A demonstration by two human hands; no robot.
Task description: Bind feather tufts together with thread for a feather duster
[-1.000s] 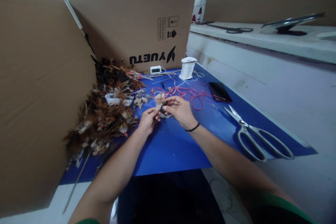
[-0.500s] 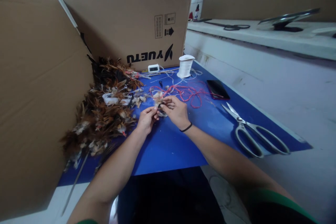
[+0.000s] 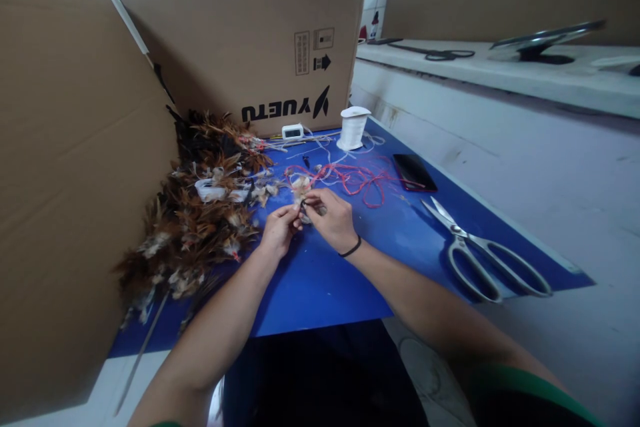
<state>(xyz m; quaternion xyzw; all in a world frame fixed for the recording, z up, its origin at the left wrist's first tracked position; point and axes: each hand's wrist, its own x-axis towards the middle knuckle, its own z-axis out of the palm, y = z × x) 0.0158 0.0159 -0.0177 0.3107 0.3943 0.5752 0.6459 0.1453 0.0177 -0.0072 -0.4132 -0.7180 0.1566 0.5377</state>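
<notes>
My left hand [image 3: 281, 229] is closed in a pinch near the middle of the blue tabletop, on a small dark piece by a pale feather tuft [image 3: 301, 185]. My right hand [image 3: 332, 217] meets it from the right, thumb and forefinger pressed together at the same spot. What exactly lies between the fingertips is small and partly hidden; it looks like a dark feather. Just beyond the hands runs a tangle of red string [image 3: 363, 180]. Left of them lies a large heap of brown feathers [image 3: 200, 227] with pale, fluffy bases.
Large scissors [image 3: 467, 240] lie with blades parted at the right, near a dark phone [image 3: 415, 172]. A white spool [image 3: 353, 128] and a small white display device [image 3: 293, 131] stand at the back. Cardboard panels [image 3: 210, 47] wall the left and rear. A thin stick [image 3: 143, 353] overhangs the front edge.
My right hand has shifted slightly left and its wrist has turned a little, its fingertips closer to the left ones. The left hand stays nearly in place.
</notes>
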